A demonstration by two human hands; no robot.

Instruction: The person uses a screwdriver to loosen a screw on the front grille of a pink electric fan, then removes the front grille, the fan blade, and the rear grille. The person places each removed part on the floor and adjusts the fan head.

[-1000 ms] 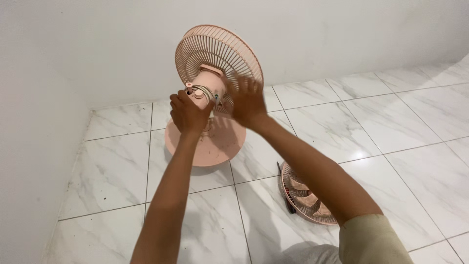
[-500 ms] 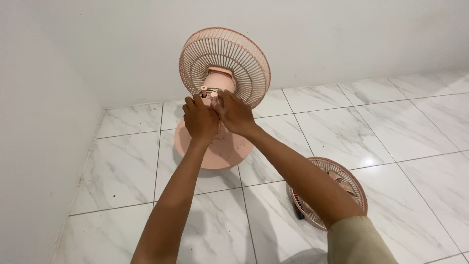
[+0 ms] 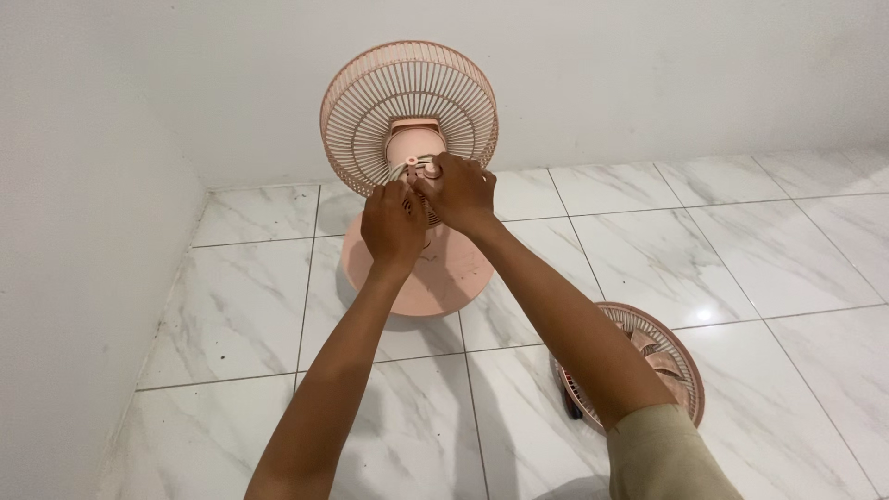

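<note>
Both hands have climbed a little higher on the fan's motor housing (image 3: 414, 148) since half a second ago, and the fan itself now sits slightly further left and higher in the frame, with its rear grille tipped a touch more toward the camera. The left hand (image 3: 393, 225) is curled, its fingers bent in against the lower front of the motor housing, touching it just below the small round knob (image 3: 413, 170); whether it truly grips anything is hard to tell from behind the knuckles. The right hand (image 3: 460, 193) is also closed down, fingertips pinched in around the knob area at the top of the housing, thumb side meeting the left hand's fingers. The two hands touch or nearly touch each other at the centre of the frame's upper half.

The pink fan stands upright on its round pink base (image 3: 435, 278), which rests on the white marbled floor tiles (image 3: 231, 306) just in front of the white wall (image 3: 648, 74). The rear grille (image 3: 407, 102), a ribbed pink cage, rises behind the hands in the upper middle of the frame.

Lower right of centre, partly hidden by the right forearm, a second pink grille (image 3: 662, 356) lies flat on the tiles with the fan blades resting inside it. A small dark object (image 3: 571, 405) lies on the floor just beside its left rim; what it is cannot be made out. A pale sleeve (image 3: 671, 454) covers the right upper arm at the bottom edge.
</note>
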